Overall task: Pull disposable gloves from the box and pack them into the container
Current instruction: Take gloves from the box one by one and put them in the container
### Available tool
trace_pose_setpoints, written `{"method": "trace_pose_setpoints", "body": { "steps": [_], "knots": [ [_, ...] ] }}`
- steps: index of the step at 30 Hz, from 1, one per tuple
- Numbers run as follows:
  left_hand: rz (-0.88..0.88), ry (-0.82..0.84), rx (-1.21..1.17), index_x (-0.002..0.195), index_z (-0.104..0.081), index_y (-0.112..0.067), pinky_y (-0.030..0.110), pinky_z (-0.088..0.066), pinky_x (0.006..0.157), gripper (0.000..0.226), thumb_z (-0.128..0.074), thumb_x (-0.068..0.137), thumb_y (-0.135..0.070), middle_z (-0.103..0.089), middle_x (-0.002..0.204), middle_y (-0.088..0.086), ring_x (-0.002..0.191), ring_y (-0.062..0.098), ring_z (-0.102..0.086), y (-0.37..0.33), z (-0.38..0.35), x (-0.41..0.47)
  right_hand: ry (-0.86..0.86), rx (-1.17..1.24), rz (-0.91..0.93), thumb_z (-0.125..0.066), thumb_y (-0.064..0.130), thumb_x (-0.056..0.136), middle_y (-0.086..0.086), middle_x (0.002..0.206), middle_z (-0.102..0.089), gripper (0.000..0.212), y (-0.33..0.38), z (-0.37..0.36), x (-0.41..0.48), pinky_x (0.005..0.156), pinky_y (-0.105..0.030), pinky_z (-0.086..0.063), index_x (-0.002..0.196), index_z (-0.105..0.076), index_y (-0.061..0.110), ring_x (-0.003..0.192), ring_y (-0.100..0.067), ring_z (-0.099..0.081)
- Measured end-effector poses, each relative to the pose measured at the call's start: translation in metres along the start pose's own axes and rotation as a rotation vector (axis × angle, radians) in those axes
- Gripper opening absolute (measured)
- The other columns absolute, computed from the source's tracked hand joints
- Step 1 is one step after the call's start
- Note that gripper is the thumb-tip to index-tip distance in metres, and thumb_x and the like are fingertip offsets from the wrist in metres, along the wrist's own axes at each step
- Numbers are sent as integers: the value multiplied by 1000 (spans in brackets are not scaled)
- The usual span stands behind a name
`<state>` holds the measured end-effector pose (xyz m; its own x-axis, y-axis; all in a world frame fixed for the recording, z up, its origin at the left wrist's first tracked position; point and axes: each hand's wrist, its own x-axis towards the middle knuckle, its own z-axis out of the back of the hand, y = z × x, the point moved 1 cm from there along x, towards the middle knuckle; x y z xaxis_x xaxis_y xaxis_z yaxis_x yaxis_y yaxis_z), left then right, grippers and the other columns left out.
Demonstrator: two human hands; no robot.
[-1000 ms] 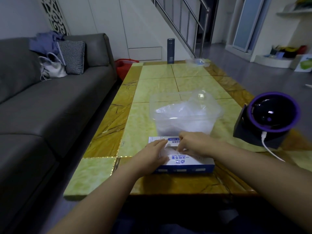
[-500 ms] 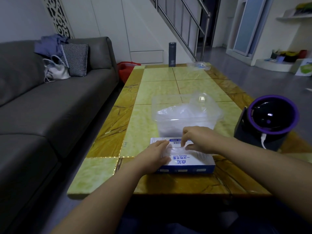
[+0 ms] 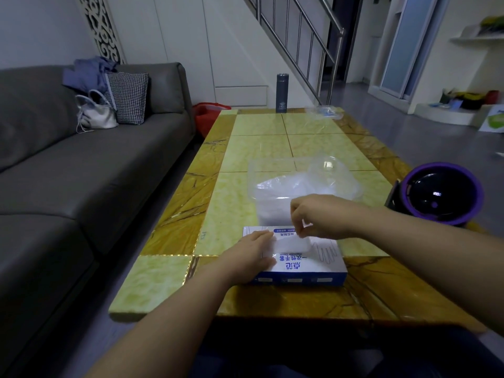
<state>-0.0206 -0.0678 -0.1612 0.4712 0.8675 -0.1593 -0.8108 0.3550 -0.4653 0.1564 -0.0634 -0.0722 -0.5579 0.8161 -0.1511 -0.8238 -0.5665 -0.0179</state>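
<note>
Since the earlier frame, the right hand [image 3: 324,216] is being raised slightly off the top of the blue-and-white cardboard glove box [image 3: 308,268], and a thin translucent plastic glove [image 3: 293,242] is being drawn up out of the box's opening, pinched between the thumb and fingertips. The left hand [image 3: 251,257] is being kept where it was, laid flat with straight fingers on the left end of the box, which is being held down against the pull. The box is lying flat near the front edge of the yellow-green tiled table [image 3: 259,124], and the two hands are being held close together above it without touching. Just behind the box, a clear plastic container [image 3: 253,184] is standing open, and a crumpled heap of filmy gloves [image 3: 294,186] is already lying inside it, so part of the packing is judged to be done. The pinched glove is only partly out of the box; it is yet to be freed, carried back and pressed into the container. How many gloves are remaining in the box cannot be told. A round black device with a purple rim [image 3: 441,195] is sitting to the right, well apart from the work.
</note>
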Motion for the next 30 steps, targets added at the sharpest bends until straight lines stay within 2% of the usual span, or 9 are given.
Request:
{"method": "trace_pose_setpoints", "body": {
  "steps": [5,10,13,16,21,24,26,28,30],
  "knots": [
    [-11,-18,-56,145,-33,-20,32,-26,111,56,-54,93,-24,-28,152,-3,138,16,-27,-4,1,0,-157,27,-27,-60,23,91,7,100,-52,7,-6,31,-3,78,-29,-46,90,-66,20,92,-12,-53],
    [-9,-15,-68,145,-32,-25,37,-27,113,58,-56,92,-23,-29,152,-5,138,17,-28,-3,1,1,-243,24,-78,-59,24,92,8,102,-54,10,-9,41,-4,77,-29,-46,95,-68,21,90,-11,-52],
    [-16,-27,-62,143,-36,-25,37,-29,111,57,-57,91,-22,-33,149,-4,136,16,-31,-3,0,1,-247,79,-123,-58,26,93,7,105,-58,15,-13,36,-5,79,-29,-46,104,-68,22,95,-12,-55],
    [-14,-35,-73,143,-37,-25,38,-30,111,57,-58,90,-22,-35,148,-5,135,16,-32,-1,-1,2,-236,176,-167,-63,35,89,14,107,-55,33,-16,34,-11,82,-28,-46,121,-58,28,98,-7,-51],
    [-13,-32,-76,142,-38,-25,37,-33,108,56,-58,89,-23,-39,145,-5,132,17,-36,-3,-1,1,-215,108,-239,-64,34,88,10,93,-64,15,-21,33,-18,74,-30,-50,96,-68,22,88,-10,-58],
    [-10,-25,-65,137,-41,-25,36,-39,102,52,-58,88,-24,-44,140,-3,126,18,-42,-3,1,3,-201,65,-265,-58,40,91,6,85,-65,23,-23,30,-21,68,-33,-49,89,-68,20,78,-13,-58],
    [-5,-35,-63,142,-35,-28,37,-40,102,61,-62,87,-27,-42,143,-4,129,19,-42,-5,6,2,-209,46,-263,-53,42,93,4,84,-66,28,-24,27,-22,68,-34,-49,87,-69,20,77,-15,-58],
    [-29,-130,-122,146,-30,-30,33,-39,103,73,-69,83,-34,-40,144,-9,131,14,-40,-14,13,-1,-242,112,-247,-52,40,95,3,89,-68,28,-23,27,-21,74,-38,-51,93,-70,19,80,-15,-59],
    [-89,-306,-217,141,-37,-26,26,-42,96,71,-72,80,-38,-45,134,-11,120,7,-45,-31,21,-5,-272,245,-229,-52,36,95,3,94,-69,27,-21,26,-19,78,-40,-51,99,-71,17,84,-14,-59]
  ]
}}
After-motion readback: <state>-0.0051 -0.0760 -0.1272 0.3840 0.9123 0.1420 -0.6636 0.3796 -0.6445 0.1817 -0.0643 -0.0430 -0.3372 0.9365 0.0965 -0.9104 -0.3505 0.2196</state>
